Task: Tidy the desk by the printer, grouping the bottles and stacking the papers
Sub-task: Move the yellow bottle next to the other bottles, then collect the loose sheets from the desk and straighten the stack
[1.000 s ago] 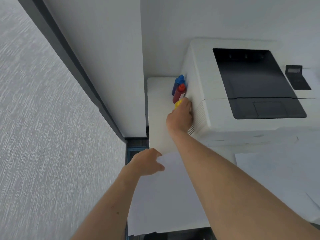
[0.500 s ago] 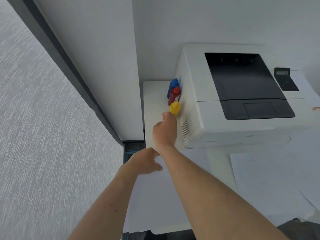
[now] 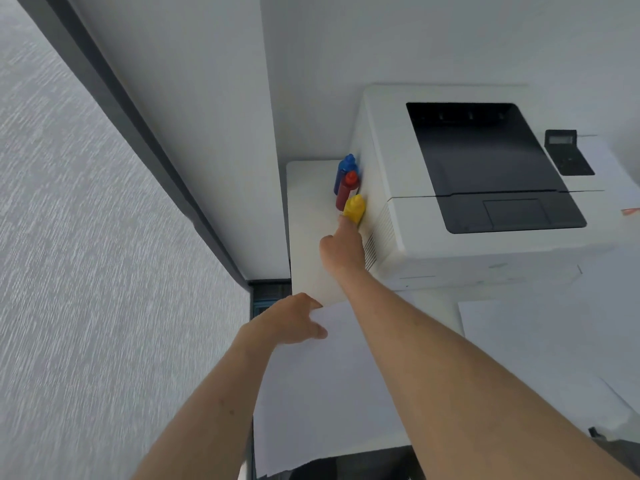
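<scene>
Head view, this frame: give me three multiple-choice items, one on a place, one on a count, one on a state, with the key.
1. Where do the bottles stand?
A. on top of the printer
B. in a row against the printer's left side
C. on the sheets of paper

2. How many bottles show?
A. two
B. three
C. four

3. What is the left hand doing?
A. resting on the corner of a paper sheet
B. holding a bottle
C. pressing the printer's panel

Key: B, the blue bottle, red bottle and yellow bottle line up beside the printer. B, one of each colour. A, the left hand lies on the paper sheet at its corner, while the right hand reaches to the yellow bottle.
</scene>
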Demonstrator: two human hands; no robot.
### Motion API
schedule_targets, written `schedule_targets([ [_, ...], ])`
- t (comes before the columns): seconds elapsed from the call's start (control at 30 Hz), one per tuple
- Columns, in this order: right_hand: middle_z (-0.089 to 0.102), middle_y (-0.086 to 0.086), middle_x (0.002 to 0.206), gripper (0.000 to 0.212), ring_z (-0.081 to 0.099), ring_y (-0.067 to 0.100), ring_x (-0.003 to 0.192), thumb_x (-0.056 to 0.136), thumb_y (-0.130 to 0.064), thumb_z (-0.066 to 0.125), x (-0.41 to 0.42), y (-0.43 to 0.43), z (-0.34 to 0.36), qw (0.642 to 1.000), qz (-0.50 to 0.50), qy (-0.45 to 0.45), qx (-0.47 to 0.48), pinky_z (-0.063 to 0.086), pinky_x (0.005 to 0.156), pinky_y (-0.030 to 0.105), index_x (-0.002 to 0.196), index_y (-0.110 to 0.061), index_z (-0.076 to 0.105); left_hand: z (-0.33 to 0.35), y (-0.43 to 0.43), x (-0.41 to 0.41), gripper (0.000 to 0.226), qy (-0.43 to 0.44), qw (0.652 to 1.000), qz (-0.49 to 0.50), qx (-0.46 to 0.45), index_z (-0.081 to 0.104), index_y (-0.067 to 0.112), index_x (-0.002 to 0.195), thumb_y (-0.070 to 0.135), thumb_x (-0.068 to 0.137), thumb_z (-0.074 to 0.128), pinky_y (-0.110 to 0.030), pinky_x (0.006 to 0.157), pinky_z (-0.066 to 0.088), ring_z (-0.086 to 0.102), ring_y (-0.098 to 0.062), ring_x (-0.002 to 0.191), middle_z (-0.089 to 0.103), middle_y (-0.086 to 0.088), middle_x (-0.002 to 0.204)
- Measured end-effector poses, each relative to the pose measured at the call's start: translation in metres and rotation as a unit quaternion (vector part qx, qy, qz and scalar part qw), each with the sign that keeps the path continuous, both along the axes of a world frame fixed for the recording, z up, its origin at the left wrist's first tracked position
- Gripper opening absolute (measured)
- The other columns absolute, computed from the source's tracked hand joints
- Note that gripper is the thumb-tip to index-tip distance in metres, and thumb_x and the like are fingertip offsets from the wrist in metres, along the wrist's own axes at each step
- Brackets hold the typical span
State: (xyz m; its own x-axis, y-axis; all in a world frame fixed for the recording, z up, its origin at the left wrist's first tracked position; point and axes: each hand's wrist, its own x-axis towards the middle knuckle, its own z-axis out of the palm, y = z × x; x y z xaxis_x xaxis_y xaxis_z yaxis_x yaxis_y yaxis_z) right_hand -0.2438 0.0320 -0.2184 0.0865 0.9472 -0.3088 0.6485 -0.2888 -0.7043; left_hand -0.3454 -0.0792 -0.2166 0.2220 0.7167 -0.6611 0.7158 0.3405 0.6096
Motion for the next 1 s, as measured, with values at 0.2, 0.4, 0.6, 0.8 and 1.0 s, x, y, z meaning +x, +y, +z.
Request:
schedule_targets([
  [0.2,0.060,0.001,0.126,0.042,0.059,0.019,0.107,0.087,-0.010,0.044,0.021,-0.032,0.006,0.996,0.086,-0.035,-0.009,0.040,0.069,0.025,0.126,-0.019,0.056,0.007,-0.008,0.008,0.024,-0.106,0.979,0.105,-0.136,0.076,0.031,0.098,0.027,0.075,0.076,-0.038,0.086,0.056,0.072,-0.020,0.090,0.077,0.001,0.096],
  [0.4,0.061,0.000,0.115,0.039,0.058,0.021,0.102,0.081,-0.011,0.043,0.050,-0.054,0.018,0.988,0.145,-0.047,-0.030,0.045,0.074,0.029,0.116,-0.019,0.060,0.017,-0.028,0.028,0.022,-0.136,0.957,0.215,-0.139,0.075,0.019,0.104,0.023,0.082,0.071,-0.045,0.094,0.052,0.072,-0.026,0.093,0.077,-0.006,0.097],
  [0.6,0.060,-0.001,0.115,0.037,0.056,0.020,0.105,0.081,-0.008,0.041,0.093,-0.082,0.035,0.983,0.179,-0.007,-0.030,0.050,0.088,0.035,0.111,-0.018,0.061,0.039,-0.049,0.067,0.034,-0.159,0.944,0.246,-0.153,0.074,0.015,0.108,0.006,0.080,0.057,-0.046,0.098,0.051,0.067,-0.032,0.104,0.074,-0.011,0.108],
  [0.8,0.067,-0.004,0.096,0.029,0.060,0.015,0.089,0.084,-0.008,0.040,0.157,-0.131,0.052,0.988,0.142,0.021,0.061,0.052,0.075,0.031,0.092,-0.020,0.064,0.053,-0.082,0.100,0.034,-0.155,0.931,0.319,-0.091,0.073,0.013,0.109,-0.003,0.085,0.054,-0.043,0.090,0.054,0.068,-0.034,0.100,0.074,-0.013,0.104],
  [1.0,0.057,0.001,0.107,0.028,0.052,0.021,0.102,0.074,-0.009,0.047,0.221,-0.170,0.062,0.993,-0.020,-0.113,0.037,0.043,0.074,0.031,0.097,-0.020,0.059,0.068,-0.112,0.124,0.029,-0.144,0.906,0.395,-0.040,0.072,0.011,0.109,0.004,0.085,0.057,-0.046,0.090,0.054,0.067,-0.035,0.096,0.072,-0.015,0.105],
])
